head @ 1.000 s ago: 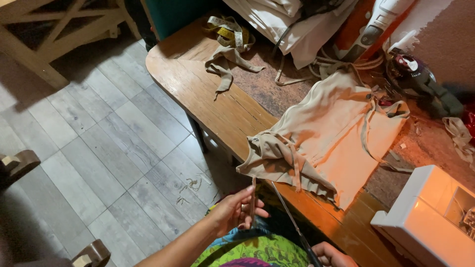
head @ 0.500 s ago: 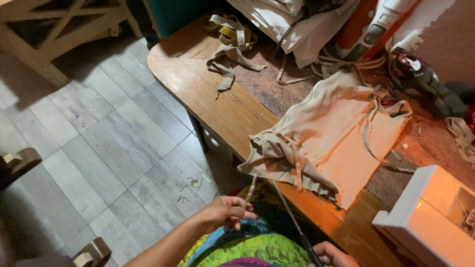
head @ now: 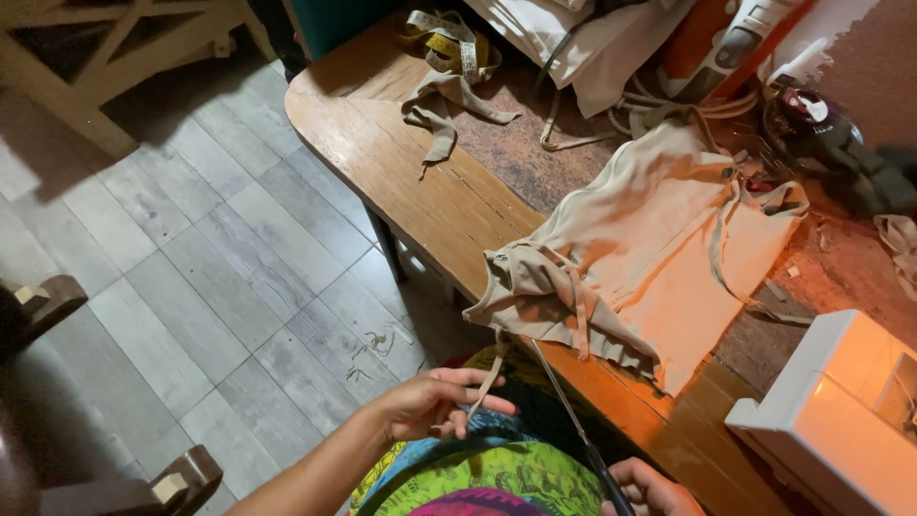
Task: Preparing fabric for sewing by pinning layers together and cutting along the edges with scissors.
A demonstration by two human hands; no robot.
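Head view: beige garment (head: 650, 258) lies crumpled on the wooden table (head: 420, 182), its gathered edge overhanging the near side. A thin strap (head: 489, 377) hangs from it, pinched in the left hand (head: 430, 403). Right hand (head: 650, 487) is closed on scissors (head: 573, 420), blades pointing at the hem. Yellow tape measure (head: 449, 38) at far end; white sewing machine (head: 841, 420) at right. Grey plank floor (head: 191, 248) below.
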